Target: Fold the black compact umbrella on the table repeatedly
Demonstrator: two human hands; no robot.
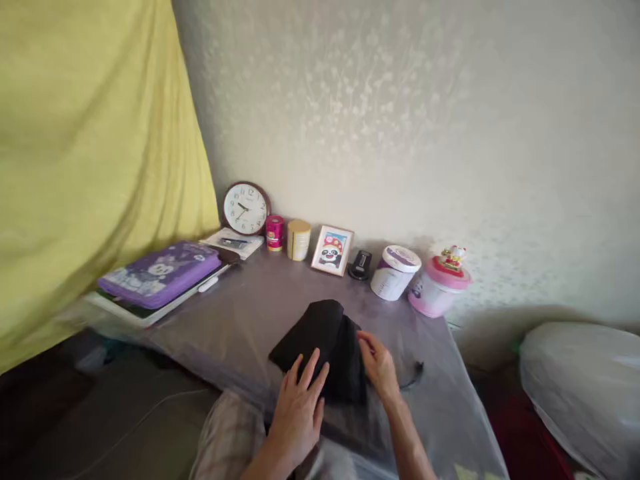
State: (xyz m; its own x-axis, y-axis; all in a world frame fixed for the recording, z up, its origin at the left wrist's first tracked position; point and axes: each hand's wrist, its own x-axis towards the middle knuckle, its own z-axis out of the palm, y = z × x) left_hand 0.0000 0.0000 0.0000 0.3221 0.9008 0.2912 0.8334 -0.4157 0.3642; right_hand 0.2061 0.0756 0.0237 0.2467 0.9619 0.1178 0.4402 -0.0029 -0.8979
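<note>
Item: folded black fabric bundle (320,350) | left hand (297,417) splayed on top | right hand (379,365) fingertips at right edge | hands: 2, apart

a room in a home, a round clock (246,209) by the wall, a little panda picture (333,251), a pink jar (439,293) with a small toy on top, a yellow cloth (95,167) hanging down, wallpaper (400,100) with pale flowers

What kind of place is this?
It looks like a room in someone's home, maybe a bedroom: a round clock and a little panda picture stand by the wall, and a yellow cloth hangs beside them.
</note>
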